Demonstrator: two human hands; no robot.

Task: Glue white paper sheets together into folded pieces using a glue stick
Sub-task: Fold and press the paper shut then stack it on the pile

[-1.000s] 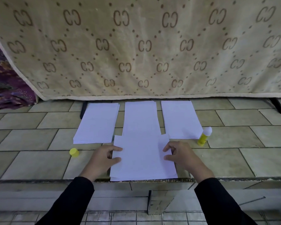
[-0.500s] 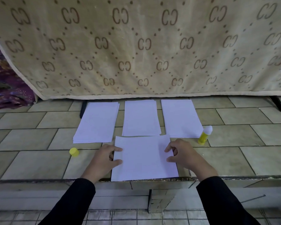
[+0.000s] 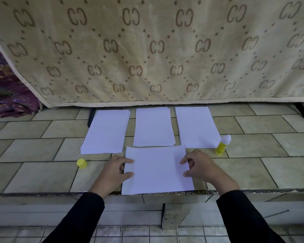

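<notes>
A white sheet (image 3: 157, 170) lies flat at the near edge of the tiled ledge, its lower edge at the ledge's lip. My left hand (image 3: 112, 172) holds its left edge, forefinger and thumb lying on the paper. My right hand (image 3: 203, 168) holds the right edge the same way. Beyond the sheet lie three stacks of white paper: left stack (image 3: 106, 131), middle stack (image 3: 154, 127) and right stack (image 3: 197, 127). An uncapped yellow glue stick (image 3: 222, 145) stands upright by the right stack. Its yellow cap (image 3: 81, 163) sits to the left of my left hand.
A beige patterned cloth (image 3: 156, 50) hangs behind the stacks and closes off the back. Purple fabric (image 3: 5, 95) shows at the far left. The tiled ledge (image 3: 33, 174) drops off at its front lip just below the sheet, with a tiled floor lower down.
The sheet has slid toward me off the middle stack and now lies apart from it. Both hands kept hold of its side edges and shifted only slightly.
</notes>
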